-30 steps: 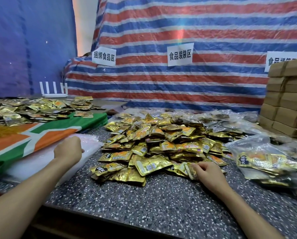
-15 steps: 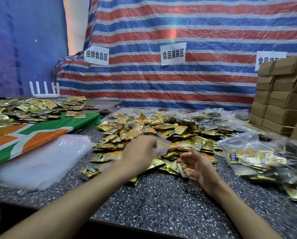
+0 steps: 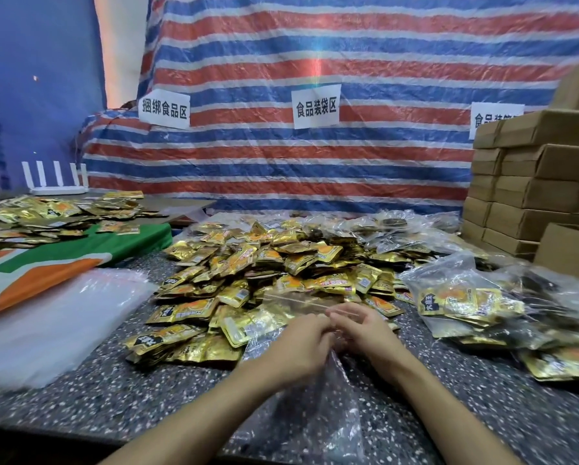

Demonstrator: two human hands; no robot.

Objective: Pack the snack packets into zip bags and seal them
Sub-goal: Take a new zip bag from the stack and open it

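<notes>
Now, the bag [image 3: 335,401] is in both hands over the near part of the table [image 3: 130,404], just in front of the packets [image 3: 274,263], its body trailing toward me. It looks thin, limp and slick, so I judge the stiffer zip strip at the mouth the soundest place to hold. My left hand [image 3: 301,347] and right hand [image 3: 365,333] pinch its top, fingers curled on the film. Filled bags [image 3: 466,303] lie to the right.

Glossy foil pkts [image 3: 264,263], clear crinkly plastic zip bag [image 3: 335,414], speckled stone-look table [image 3: 130,397], matt cardboard boxes [image 3: 533,193].
</notes>
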